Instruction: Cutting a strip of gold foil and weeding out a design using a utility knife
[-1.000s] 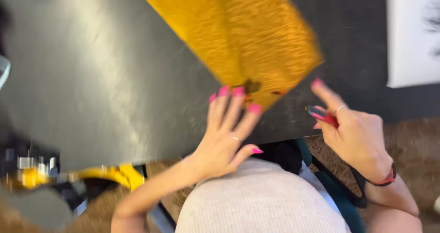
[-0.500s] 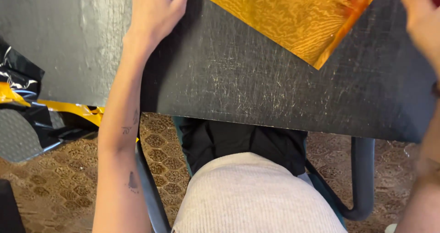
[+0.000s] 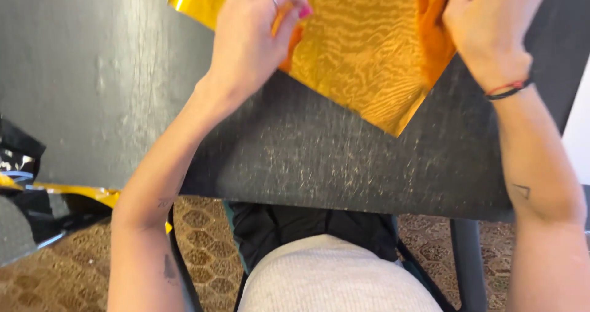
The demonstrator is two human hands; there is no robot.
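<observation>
Head view, hands first: what are they doing?

— Left hand [image 3: 249, 39] lies on the foil [image 3: 362, 60] near its left side, fingers curled and partly closed, thumb and fingertips pinched together at the sheet; whether they actually grip the foil or only press on it, I cannot tell. A ring sits on one finger, and the nails are pink.

— And the other one?

— Right hand [image 3: 488, 23] rests at the foil's right edge, fingers bent down onto it. Its fingertips run out of the top of the picture, so how firmly it holds I cannot tell. A red and a black band circle that wrist.

— How does the sheet look?

— Shiny gold-yellow, thin, with a rippled, wavy sheen across it. It mirrors the hands as orange patches beneath them. One sharp corner points toward the person.

— Where is it?

— Flat on the dark table [image 3: 319, 158], at the far side, turned at an angle, its top cut off by the picture's edge.

— Anything around that?

— Patterned brown carpet [image 3: 203, 226] below the table, and black and yellow wrapping [image 3: 37, 189] at the left.
</observation>
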